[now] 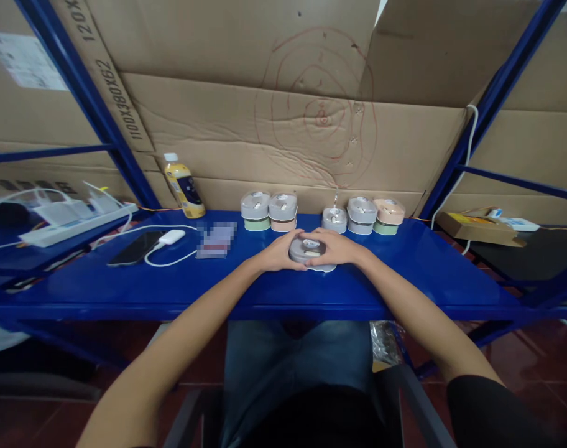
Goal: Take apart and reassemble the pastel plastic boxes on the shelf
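At the front middle of the table, my left hand [280,252] curls round the left side of a small grey rounded box [304,249]. From the other side my right hand [340,247] closes round the same box. The box has a round label and a small pale tab on top. A white sheet or liner [324,268] peeks out beneath it. Behind my hands, similar boxes stand along the back: a left group with grey tops [255,205], and a right group with a single grey box [334,219], a grey stack [362,214] and a peach-topped stack [388,214].
The blue table [171,286] meets a cardboard wall [194,112] between blue posts. On the left are a yellow bottle [184,186], a phone [137,248], a white charger [172,237] with its cable, and a power strip [78,225]. An open carton [479,228] lies right.
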Demonstrator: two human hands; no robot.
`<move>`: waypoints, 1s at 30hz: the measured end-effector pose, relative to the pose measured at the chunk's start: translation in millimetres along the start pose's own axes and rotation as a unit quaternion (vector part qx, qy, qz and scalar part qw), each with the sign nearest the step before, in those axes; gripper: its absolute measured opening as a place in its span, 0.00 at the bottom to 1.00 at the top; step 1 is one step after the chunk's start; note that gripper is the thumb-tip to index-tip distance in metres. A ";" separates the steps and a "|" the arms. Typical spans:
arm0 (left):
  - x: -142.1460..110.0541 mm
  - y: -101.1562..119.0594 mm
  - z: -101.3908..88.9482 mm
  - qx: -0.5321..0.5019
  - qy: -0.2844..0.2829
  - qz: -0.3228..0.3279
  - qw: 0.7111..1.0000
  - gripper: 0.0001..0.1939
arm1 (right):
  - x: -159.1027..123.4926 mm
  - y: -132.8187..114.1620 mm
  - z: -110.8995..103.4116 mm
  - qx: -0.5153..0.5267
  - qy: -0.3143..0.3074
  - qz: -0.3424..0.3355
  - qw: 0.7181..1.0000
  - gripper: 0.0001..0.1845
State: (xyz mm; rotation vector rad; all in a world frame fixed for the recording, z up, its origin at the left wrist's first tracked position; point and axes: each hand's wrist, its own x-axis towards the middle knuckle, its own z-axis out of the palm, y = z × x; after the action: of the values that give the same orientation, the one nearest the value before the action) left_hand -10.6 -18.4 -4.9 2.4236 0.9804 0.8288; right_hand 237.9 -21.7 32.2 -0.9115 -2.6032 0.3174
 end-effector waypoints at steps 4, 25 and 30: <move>-0.2 2.2 -1.5 -0.006 -0.001 0.003 1.000 0.54 | -1.3 -2.7 1.9 -0.011 -0.005 0.017 1.000 0.47; 2.0 6.5 -22.1 0.113 0.263 -0.004 0.958 0.27 | 27.6 41.8 -46.0 -0.214 0.258 0.253 0.907 0.42; 2.1 9.1 -18.2 0.140 0.259 -0.018 0.955 0.25 | 67.0 64.4 -28.9 -0.195 0.299 0.288 0.889 0.43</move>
State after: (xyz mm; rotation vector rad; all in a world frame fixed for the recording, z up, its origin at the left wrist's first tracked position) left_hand -16.8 -20.6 14.5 2.4526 1.4088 1.4457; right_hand 236.8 72.9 55.2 -1.6159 -1.8057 -0.3226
